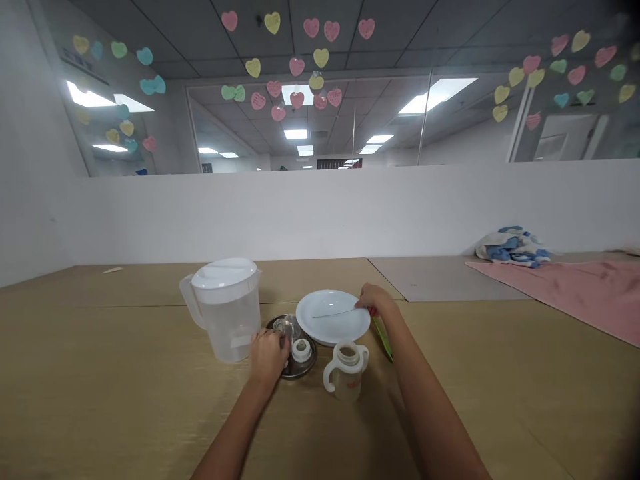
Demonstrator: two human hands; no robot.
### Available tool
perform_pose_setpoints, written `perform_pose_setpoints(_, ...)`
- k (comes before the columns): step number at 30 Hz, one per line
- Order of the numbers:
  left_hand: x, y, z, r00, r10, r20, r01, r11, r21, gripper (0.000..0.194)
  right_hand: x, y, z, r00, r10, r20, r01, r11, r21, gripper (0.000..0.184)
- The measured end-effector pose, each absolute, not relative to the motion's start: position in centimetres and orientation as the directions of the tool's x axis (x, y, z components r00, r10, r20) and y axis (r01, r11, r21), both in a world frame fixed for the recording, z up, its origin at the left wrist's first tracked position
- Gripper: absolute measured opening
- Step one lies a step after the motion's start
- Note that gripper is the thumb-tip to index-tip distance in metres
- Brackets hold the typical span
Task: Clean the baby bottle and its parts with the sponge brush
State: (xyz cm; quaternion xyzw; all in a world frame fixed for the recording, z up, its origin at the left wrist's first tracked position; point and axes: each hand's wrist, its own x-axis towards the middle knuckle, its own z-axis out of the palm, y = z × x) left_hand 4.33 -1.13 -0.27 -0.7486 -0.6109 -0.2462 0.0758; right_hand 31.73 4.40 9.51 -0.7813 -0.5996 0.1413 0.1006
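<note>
Ok, R hand (375,301) looks pinched on thin rod (335,313), axis running L across white plate (333,330); L hand (269,355) closed round glass bottle (286,327).

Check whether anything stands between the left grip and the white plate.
Yes. A clear cup-shaped piece and a white ring-shaped cap stand on a round dark tray, in the gap between the left grip and the white plate. The clear piece is right against that hand.

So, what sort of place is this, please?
Probably an office or shared workroom: a suspended tile ceiling, paper hearts stuck on glass panels, and a low white partition.
</note>
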Motion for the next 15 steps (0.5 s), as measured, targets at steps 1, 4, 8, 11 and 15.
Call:
perform_pose_setpoints(1, 4.3, -1.1, -0.3, 0.115, 0.87, 0.48, 0.951, -0.237, 0.2, 0.026, 31.7, 4.5, 9.6, 0.239, 0.966, -0.101, 0.91, -0.259, -0.323, 0.021)
perform_pose_setpoints(4, 4.3, -1.2, 0.0, 0.067, 0.853, 0.517, 0.949, -0.214, 0.23, 0.022, 31.8, 4.3, 9.7, 0.241, 0.966, -0.097, 0.912, -0.26, -0.317, 0.022)
perform_pose_setpoints(8, 4.4, -2.0, 1.3, -0.01, 0.805, 0.594, 0.93, -0.211, 0.302, 0.018, 32.5, 3.2, 10.7, 0.262, 0.961, -0.082, 0.904, -0.275, -0.327, 0.031)
perform_pose_setpoints(11, 4.5, -2.5, 2.8, -0.084, 0.728, 0.68, 0.885, -0.259, 0.386, 0.022, 32.6, 1.7, 12.2, 0.265, 0.963, -0.049, 0.9, -0.265, -0.347, 0.039)
perform_pose_setpoints(15, 5.3, -2.2, 5.0, -0.129, 0.638, 0.759, 0.731, -0.456, 0.507, 0.031, 31.0, -0.1, 14.0, 0.143, 0.982, 0.126, 0.917, -0.084, -0.389, 0.041)
